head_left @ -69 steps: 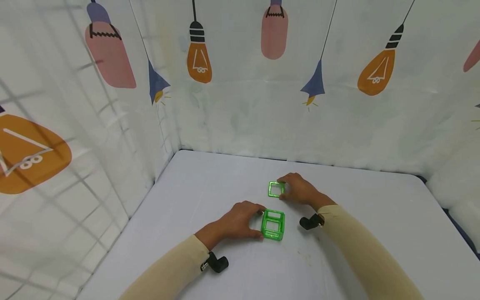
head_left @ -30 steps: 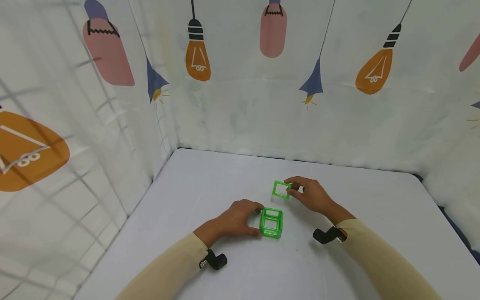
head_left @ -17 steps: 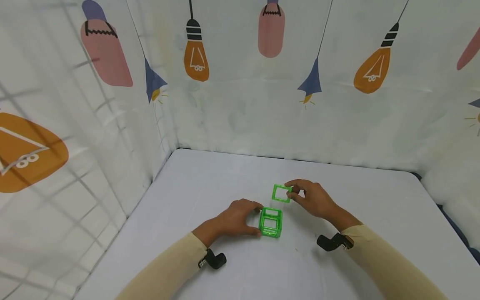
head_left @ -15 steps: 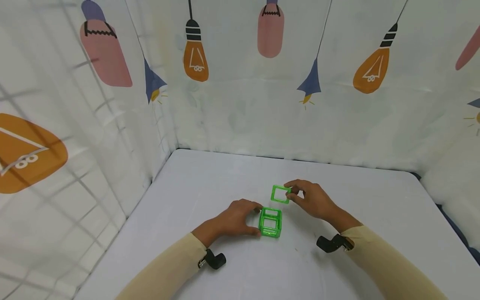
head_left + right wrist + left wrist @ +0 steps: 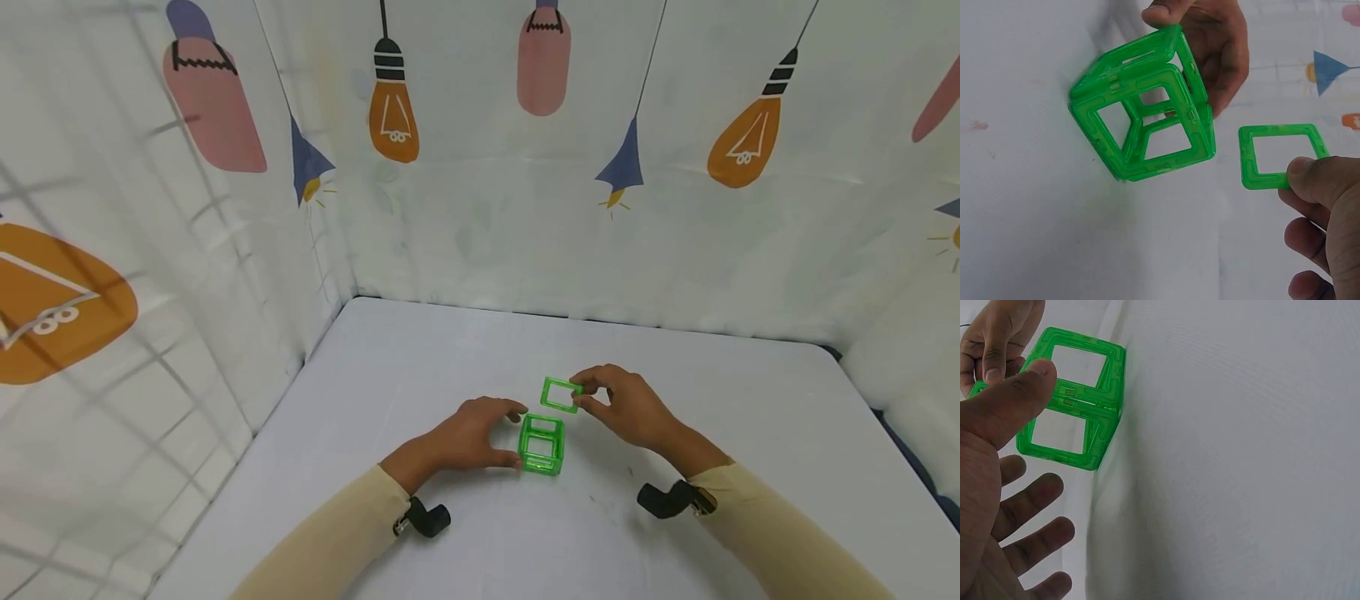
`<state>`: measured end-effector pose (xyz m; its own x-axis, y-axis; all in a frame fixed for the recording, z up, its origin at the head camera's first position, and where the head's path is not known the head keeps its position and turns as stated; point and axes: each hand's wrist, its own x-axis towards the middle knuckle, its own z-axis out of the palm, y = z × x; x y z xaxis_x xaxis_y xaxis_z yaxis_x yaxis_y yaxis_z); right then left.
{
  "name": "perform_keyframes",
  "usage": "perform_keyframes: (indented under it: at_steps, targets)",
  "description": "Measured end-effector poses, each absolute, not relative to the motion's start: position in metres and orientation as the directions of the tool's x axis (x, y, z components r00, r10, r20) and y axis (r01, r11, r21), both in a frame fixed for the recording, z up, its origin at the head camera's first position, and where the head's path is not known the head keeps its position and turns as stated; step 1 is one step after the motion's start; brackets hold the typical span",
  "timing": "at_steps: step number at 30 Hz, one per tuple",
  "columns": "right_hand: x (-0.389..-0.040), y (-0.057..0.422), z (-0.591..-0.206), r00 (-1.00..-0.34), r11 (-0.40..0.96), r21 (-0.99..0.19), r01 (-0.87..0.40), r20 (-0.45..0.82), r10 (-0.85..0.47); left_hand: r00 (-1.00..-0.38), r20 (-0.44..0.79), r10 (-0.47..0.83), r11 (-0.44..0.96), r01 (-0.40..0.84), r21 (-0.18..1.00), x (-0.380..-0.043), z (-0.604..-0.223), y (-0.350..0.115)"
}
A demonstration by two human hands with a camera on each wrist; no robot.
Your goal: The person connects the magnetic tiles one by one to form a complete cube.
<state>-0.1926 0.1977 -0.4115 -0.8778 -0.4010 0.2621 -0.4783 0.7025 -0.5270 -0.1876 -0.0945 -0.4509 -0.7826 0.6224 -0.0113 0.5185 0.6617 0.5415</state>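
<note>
A cube built of green magnetic tiles (image 5: pixel 542 435) stands on the white table, each tile an open square frame. My left hand (image 5: pixel 468 435) is at its left side, thumb and forefinger spread by the near and far corners. In the left wrist view the other fingers of this hand are apart and hold nothing; whether the thumb touches the cube I cannot tell. Between thumb and fingers my right hand (image 5: pixel 626 404) pinches one loose green magnetic tile (image 5: pixel 1247 159) by its edge. That tile is raised just behind the cube, with a gap between them.
White cloth covers the table (image 5: pixel 420 358). A white curtain (image 5: pixel 480 233) printed with lamps and bulbs hangs along the back and left sides. Each wrist wears a small black camera mount, such as the right one (image 5: pixel 667 500).
The right hand has lifted the loose tile from behind the cube, drawn it back to the right, then brought it nearer the cube. The cube and left hand have stayed almost in place.
</note>
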Motion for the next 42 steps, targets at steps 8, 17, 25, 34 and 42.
perform_keyframes:
  at_steps: [8,17,25,34,42]
  targets:
    - [-0.186,0.196,-0.41,-0.877,0.706,-0.521,-0.48,0.272,-0.395,-0.791,0.022,0.611,0.609,0.488,0.625,-0.187,-0.443,-0.096]
    - [-0.179,0.194,-0.411,-0.875,0.709,-0.513,-0.485,0.281,-0.395,-0.796,0.148,0.586,0.563,0.532,0.632,-0.187,-0.437,-0.089]
    - [-0.173,0.19,-0.411,-0.848,0.718,-0.454,-0.528,0.337,-0.41,-0.8,0.182,0.571,0.557,0.541,0.631,-0.184,-0.426,-0.08]
    - [-0.17,0.187,-0.412,-0.767,0.684,-0.367,-0.63,0.431,-0.475,-0.78,0.202,0.592,0.533,0.567,0.628,-0.184,-0.423,-0.075]
    - [-0.173,0.188,-0.416,-0.652,0.621,-0.27,-0.736,0.531,-0.541,-0.78,0.23,0.582,0.539,0.582,0.609,-0.183,-0.424,-0.075]
